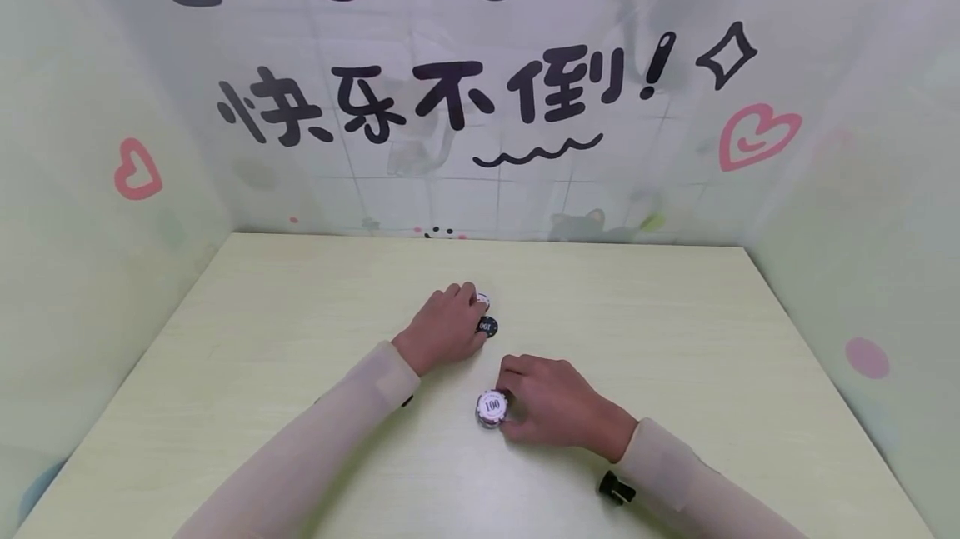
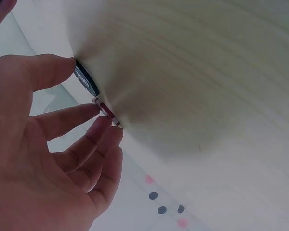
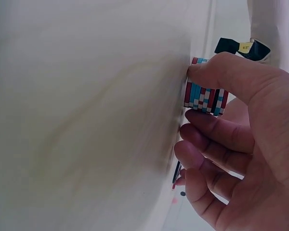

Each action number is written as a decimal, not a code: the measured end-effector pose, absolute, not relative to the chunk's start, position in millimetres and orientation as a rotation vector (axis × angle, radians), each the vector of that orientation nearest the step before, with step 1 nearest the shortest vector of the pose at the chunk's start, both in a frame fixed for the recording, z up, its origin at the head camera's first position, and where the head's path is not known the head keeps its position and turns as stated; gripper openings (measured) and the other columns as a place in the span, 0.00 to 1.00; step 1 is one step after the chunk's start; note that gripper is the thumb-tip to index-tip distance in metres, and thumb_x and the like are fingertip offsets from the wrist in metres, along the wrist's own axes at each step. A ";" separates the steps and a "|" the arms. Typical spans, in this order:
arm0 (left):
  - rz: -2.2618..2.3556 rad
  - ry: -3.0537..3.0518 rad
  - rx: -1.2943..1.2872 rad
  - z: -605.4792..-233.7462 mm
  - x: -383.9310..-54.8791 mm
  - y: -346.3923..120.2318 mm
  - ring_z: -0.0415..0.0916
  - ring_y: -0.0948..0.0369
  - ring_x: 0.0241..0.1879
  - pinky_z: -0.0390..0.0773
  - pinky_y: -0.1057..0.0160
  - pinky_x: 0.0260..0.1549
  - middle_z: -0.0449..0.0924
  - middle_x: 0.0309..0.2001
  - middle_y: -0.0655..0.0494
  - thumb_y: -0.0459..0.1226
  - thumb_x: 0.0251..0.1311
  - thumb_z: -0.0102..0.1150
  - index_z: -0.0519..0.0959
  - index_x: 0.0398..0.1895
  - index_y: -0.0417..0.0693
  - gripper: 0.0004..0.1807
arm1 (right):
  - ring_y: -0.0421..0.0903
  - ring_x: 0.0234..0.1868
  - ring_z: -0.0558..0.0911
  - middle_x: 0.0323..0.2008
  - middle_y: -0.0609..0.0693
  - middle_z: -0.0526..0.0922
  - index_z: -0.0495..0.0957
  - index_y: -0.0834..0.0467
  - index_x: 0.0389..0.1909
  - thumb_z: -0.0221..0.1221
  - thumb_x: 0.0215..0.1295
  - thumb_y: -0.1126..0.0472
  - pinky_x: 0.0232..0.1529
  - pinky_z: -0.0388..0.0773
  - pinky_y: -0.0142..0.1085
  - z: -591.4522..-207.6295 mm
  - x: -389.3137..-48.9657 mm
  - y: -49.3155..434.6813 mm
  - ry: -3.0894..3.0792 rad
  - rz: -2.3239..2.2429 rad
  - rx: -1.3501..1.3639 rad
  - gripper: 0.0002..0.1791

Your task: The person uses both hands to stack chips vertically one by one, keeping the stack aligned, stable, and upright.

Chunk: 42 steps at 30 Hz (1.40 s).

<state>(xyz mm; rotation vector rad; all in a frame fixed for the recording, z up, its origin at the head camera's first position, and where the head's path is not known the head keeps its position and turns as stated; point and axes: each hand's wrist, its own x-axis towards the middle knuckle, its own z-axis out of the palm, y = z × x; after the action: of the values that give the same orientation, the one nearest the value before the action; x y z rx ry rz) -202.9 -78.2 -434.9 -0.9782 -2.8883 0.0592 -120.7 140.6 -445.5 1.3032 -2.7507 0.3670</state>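
My left hand [image 1: 447, 326] is at the middle of the table, its thumb and fingers around two flat poker chips. In the left wrist view the thumb touches the edge of a black chip [image 2: 85, 78], and the fingertips touch a red-and-white chip [image 2: 107, 109] beside it. Nearer to me, my right hand [image 1: 558, 406] grips a stack of poker chips [image 1: 492, 407] between thumb and fingers. The top chip is white and reads 100. Red, blue, black and white edges show in the stack [image 3: 204, 94] from the side.
The pale wooden table [image 1: 315, 297] is enclosed by a printed backdrop [image 1: 420, 206] at the back and sides. A black strap piece [image 1: 617, 488] hangs below my right sleeve.
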 end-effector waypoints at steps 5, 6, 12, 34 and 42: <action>0.063 -2.877 -0.984 -434.7 -203.8 -79.9 0.78 0.48 0.45 0.84 0.49 0.43 0.79 0.50 0.42 0.44 0.74 0.66 0.86 0.57 0.39 0.19 | 0.36 0.37 0.79 0.41 0.40 0.83 0.89 0.53 0.41 0.78 0.56 0.53 0.32 0.78 0.28 -445.2 -121.1 140.2 -2.733 0.361 1.312 0.14; 0.063 -2.875 -0.986 -434.3 -203.9 -80.0 0.78 0.48 0.44 0.84 0.50 0.42 0.79 0.50 0.42 0.44 0.74 0.66 0.86 0.57 0.39 0.18 | 0.36 0.37 0.79 0.41 0.40 0.83 0.89 0.53 0.41 0.78 0.56 0.53 0.32 0.78 0.28 -445.4 -121.1 140.2 -2.733 0.357 1.311 0.14; 0.046 -2.847 -1.022 -432.8 -202.4 -80.9 0.79 0.48 0.43 0.84 0.51 0.40 0.80 0.49 0.44 0.42 0.72 0.68 0.87 0.54 0.43 0.14 | 0.36 0.37 0.79 0.41 0.40 0.83 0.88 0.52 0.40 0.79 0.57 0.53 0.31 0.78 0.29 -446.2 -120.8 139.8 -2.744 0.362 1.306 0.14; 0.069 -2.879 -1.015 -430.9 -200.9 -80.5 0.75 0.52 0.34 0.81 0.52 0.36 0.79 0.38 0.46 0.40 0.69 0.70 0.85 0.39 0.38 0.12 | 0.36 0.38 0.79 0.42 0.41 0.83 0.88 0.53 0.42 0.78 0.58 0.53 0.34 0.79 0.29 -444.9 -120.1 139.2 -2.769 0.395 1.308 0.14; 0.022 -2.949 -1.019 -428.1 -198.4 -82.9 0.70 0.52 0.30 0.80 0.52 0.36 0.75 0.30 0.49 0.44 0.61 0.69 0.72 0.22 0.47 0.18 | 0.36 0.38 0.78 0.42 0.41 0.83 0.88 0.53 0.42 0.78 0.57 0.54 0.34 0.79 0.30 -443.4 -119.5 138.4 -2.795 0.397 1.296 0.14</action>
<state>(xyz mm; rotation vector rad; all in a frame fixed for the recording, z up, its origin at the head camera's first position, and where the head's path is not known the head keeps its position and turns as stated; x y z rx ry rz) -198.4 -82.9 -428.1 -1.0188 -2.9486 0.0220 -119.5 138.4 -443.4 1.2963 -2.7953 0.3967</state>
